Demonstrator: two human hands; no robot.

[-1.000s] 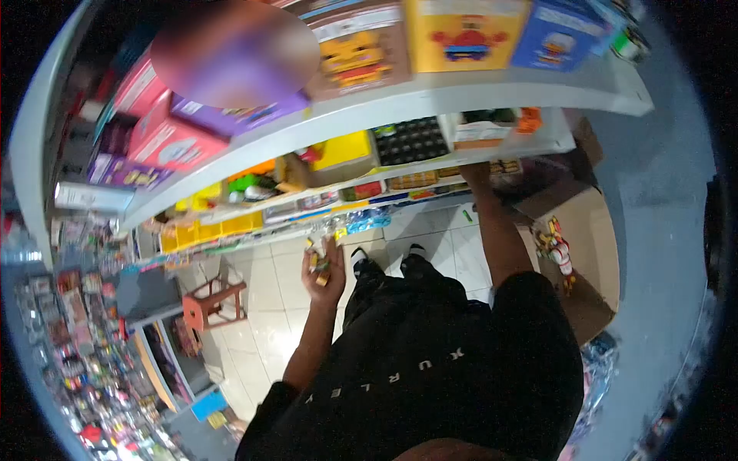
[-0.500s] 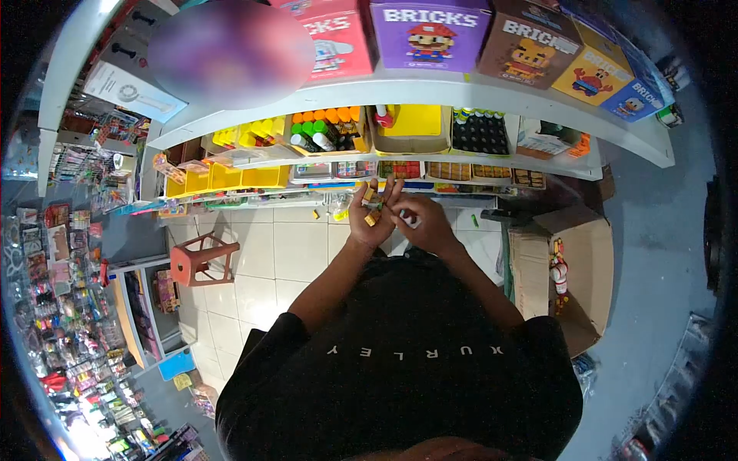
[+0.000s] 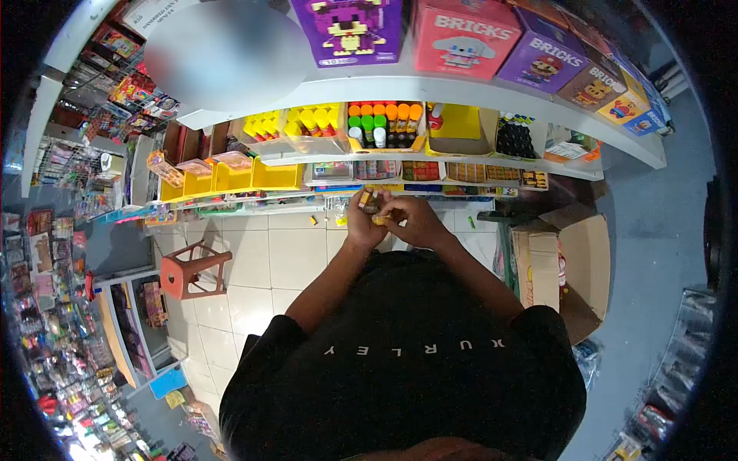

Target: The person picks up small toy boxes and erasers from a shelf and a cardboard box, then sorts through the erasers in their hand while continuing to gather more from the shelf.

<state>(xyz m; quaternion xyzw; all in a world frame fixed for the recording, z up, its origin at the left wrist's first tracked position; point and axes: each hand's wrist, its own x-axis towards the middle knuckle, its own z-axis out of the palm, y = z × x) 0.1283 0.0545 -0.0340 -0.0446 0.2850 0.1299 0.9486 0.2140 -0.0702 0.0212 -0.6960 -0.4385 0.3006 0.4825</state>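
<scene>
Palm up in front of the lower shelf, my left hand (image 3: 364,224) cradles a few small yellow-brown blocks (image 3: 365,199), its fingers partly curled around them. My right hand (image 3: 417,220) meets it from the right, thumb and fingers pinched on a small yellow piece (image 3: 380,220) over the left palm. What exactly the pieces are is too small to tell. Just beyond the hands, small open boxes (image 3: 421,170) of similar little items line the lower shelf.
Bricks boxes (image 3: 464,42) stand on the top shelf, glue bottles (image 3: 382,123) and yellow bins (image 3: 277,177) below. A red stool (image 3: 196,270) is on the floor at left, an open cardboard box (image 3: 586,269) at right. Hanging goods (image 3: 61,307) cover the far left.
The view has turned left, so the shelf goods appear further right. My right fingers have closed on a yellow piece over my left palm, and the left fingers have curled in more.
</scene>
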